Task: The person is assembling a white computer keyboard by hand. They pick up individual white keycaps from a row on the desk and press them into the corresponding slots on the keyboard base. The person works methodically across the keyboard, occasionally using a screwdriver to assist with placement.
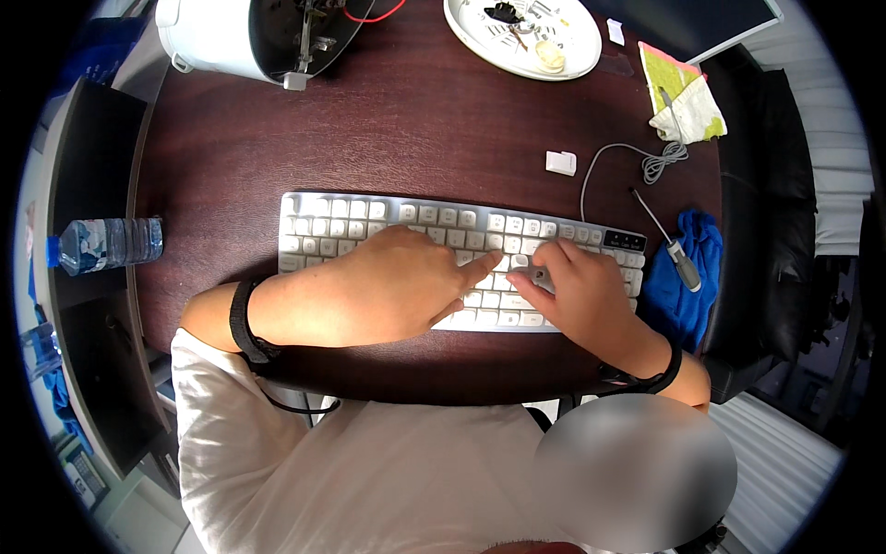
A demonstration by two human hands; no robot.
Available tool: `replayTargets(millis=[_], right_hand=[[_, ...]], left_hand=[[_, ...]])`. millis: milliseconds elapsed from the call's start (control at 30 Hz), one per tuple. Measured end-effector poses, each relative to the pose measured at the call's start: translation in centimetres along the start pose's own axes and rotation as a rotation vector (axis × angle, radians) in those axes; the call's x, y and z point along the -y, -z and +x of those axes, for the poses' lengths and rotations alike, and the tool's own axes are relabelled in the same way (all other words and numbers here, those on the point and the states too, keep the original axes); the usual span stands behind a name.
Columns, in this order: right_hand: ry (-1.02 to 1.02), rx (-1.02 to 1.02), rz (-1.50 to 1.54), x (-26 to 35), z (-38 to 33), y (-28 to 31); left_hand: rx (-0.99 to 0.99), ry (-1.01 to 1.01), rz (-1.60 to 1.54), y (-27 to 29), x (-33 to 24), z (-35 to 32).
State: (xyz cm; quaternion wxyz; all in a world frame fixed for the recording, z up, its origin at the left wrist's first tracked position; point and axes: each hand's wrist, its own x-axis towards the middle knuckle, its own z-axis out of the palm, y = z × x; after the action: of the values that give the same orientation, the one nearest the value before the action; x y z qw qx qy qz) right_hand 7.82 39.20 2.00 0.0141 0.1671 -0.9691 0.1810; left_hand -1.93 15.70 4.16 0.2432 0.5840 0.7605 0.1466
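A white keyboard (323,226) with pale keycaps lies across the table in front of me. My left hand (392,282) reaches over its middle, index finger stretched out with its tip on a key and the thumb apart below. Close beside that fingertip, my right hand (581,291) is closed over the keyboard's right part. Between its thumb and fingers shows the rounded end of a small grey piece (541,275); the rest of it is hidden, so I cannot tell its kind. Black bands circle both wrists.
Beyond the keyboard lie a white clip-like piece (561,163) and a coiled grey cable (663,163). A screwdriver (681,260) rests on a blue cloth (692,300) at right. Farther back are a white plate (471,42) of small parts, a white appliance (208,42) and a patterned cloth (678,83).
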Motion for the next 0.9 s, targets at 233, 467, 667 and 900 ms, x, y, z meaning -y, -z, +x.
replayTargets(millis=[233,467,667,900], right_hand=[[-0.053,-0.017,-0.067,0.8,0.4,-0.9],[-0.092,0.013,-0.029,0.8,0.4,-0.7],[-0.103,0.015,-0.055,1.4,0.8,-0.4],[-0.179,0.06,-0.174,2.2,1.0,-0.8]], left_hand=[[-0.007,0.003,0.014,0.0,0.0,-0.1],[-0.04,-0.019,0.019,-0.4,0.1,-0.2],[-0.02,0.008,0.017,-0.4,-0.1,-0.1],[-0.028,-0.013,0.029,-0.3,0.1,-0.2]])
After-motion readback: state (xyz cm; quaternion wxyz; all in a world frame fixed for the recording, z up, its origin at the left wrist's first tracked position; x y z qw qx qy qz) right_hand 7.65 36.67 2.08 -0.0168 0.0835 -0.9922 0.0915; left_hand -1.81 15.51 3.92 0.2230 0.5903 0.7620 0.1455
